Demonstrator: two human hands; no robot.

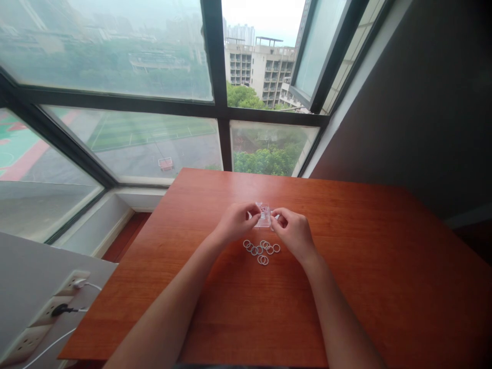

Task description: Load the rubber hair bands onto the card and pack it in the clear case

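Observation:
A small clear plastic box (263, 221) rests on the wooden table between my two hands, with a few tiny pieces seen inside that are too small to make out. My left hand (239, 221) is closed, thumb and forefinger pinched at the box's left side. On the other side my right hand (294, 229) is also closed in a pinch, its fingertips right by the box's right edge; whatever lies between them is too small to tell. Just nearer to me lie several thin pale rings (254, 250), loose and partly overlapping.
The reddish-brown table (154, 287) reaches to large dark-framed windows (225, 97), one pane standing open at the upper right. At the lower left, a low wall carries sockets (48, 310) with plugs and white cables (54, 341) beside the table's edge. A dark wall (415, 102) rises at right.

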